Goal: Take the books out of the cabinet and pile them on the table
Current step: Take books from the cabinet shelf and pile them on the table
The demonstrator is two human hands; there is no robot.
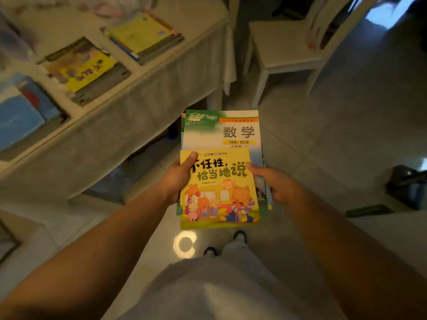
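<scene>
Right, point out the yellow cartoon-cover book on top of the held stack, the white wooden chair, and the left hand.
yellow cartoon-cover book (219,192), head view, cover middle.
white wooden chair (284,42), head view, seat.
left hand (178,179), head view, back.

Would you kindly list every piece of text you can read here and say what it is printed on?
"数学" and "SHU XUE": on the green and white textbook, held under the smaller book.
"不任性,恰当地说": on the yellow picture book on top of the held bundle.
Yellow book on the table: large characters, upside down and blurred, unreadable.
Small print on both held covers: too small to read.
</scene>
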